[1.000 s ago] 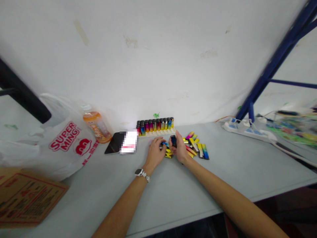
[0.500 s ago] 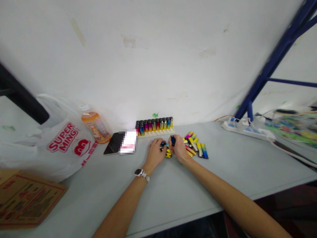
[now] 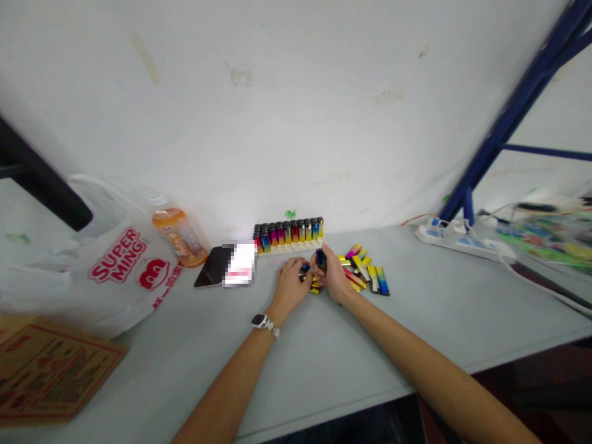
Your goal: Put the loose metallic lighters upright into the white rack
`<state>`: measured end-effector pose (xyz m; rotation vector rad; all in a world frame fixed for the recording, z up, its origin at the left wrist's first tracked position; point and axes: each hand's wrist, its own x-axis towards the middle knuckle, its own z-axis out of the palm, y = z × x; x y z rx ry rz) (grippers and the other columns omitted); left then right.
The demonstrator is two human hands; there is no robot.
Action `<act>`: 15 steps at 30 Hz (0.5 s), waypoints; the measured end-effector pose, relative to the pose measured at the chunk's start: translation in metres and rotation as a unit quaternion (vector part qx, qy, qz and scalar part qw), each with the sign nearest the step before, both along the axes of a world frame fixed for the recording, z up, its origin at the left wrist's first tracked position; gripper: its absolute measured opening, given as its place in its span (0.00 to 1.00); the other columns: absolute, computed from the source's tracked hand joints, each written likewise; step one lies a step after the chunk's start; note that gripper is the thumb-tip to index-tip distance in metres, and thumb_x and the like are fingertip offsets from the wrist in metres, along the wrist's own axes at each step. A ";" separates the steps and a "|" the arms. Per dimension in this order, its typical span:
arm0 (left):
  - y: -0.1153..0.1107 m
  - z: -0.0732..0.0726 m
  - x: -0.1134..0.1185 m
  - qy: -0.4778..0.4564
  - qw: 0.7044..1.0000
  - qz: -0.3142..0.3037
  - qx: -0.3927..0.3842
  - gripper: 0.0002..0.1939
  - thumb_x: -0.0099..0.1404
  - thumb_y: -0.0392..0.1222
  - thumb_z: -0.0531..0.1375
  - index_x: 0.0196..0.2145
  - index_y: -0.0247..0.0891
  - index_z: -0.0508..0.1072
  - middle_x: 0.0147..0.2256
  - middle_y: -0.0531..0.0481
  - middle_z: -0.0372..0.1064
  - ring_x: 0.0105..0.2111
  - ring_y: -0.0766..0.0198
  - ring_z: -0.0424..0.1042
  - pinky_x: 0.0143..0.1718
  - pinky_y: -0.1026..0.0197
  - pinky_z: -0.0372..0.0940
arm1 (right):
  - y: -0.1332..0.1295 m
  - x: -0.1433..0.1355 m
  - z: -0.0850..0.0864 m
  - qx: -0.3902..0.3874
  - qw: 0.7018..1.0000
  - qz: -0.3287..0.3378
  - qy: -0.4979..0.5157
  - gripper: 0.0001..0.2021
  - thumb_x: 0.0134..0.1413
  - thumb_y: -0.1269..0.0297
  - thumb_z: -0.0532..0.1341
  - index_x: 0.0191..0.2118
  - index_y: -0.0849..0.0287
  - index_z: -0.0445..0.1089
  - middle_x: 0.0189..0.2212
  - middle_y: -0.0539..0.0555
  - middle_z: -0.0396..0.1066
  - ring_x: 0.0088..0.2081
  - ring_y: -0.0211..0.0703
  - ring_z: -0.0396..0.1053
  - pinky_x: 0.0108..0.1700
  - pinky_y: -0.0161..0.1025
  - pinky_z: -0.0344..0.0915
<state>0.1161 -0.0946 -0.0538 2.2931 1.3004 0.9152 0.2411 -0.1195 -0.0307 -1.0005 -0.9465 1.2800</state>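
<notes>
My right hand (image 3: 337, 280) is closed around a dark-topped lighter (image 3: 320, 260), held upright with the thumb near its top. Close by on the left, my left hand (image 3: 290, 285) curls its fingers over a lighter with a blue sheen (image 3: 304, 269), which is partly hidden. Yellow-gold lighters (image 3: 315, 287) lie between and under the two hands. Right of my right hand, several shiny coloured lighters (image 3: 361, 265) are scattered on the table. Behind the hands, rows of lighters (image 3: 287, 233) stand upright in a pale tray (image 3: 276, 250) against the wall.
A phone (image 3: 213, 266) lies left of the tray, beside an orange drink bottle (image 3: 179, 237). Farther left are a white plastic bag (image 3: 129, 296) and a cardboard box (image 3: 60, 373). A power strip (image 3: 462, 242) with cables lies at the right, by a blue metal frame (image 3: 499, 129).
My right hand has shifted slightly, and the lighter in it sits a little lower and further left. My left hand stays nearly still.
</notes>
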 end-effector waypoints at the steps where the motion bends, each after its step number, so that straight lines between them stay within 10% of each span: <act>1: 0.000 0.000 0.000 0.000 1.000 0.000 -0.001 0.12 0.63 0.37 0.57 0.45 0.39 0.73 0.50 0.43 0.70 0.52 0.52 0.67 0.55 0.47 0.59 | 0.000 0.001 0.002 0.002 1.000 -0.001 0.016 0.26 0.53 0.36 0.51 0.27 0.58 0.63 0.13 0.40 0.46 0.14 0.30 0.41 0.17 0.31 0.39; 15: -0.002 0.001 0.002 -0.003 1.000 0.000 0.012 0.08 0.64 0.40 0.57 0.40 0.41 0.73 0.45 0.46 0.72 0.49 0.53 0.68 0.53 0.48 0.60 | 0.039 0.058 0.012 0.146 0.946 -0.121 -0.262 0.15 0.53 0.52 0.60 0.30 0.59 0.73 0.28 0.51 0.73 0.32 0.41 0.66 0.38 0.38 0.62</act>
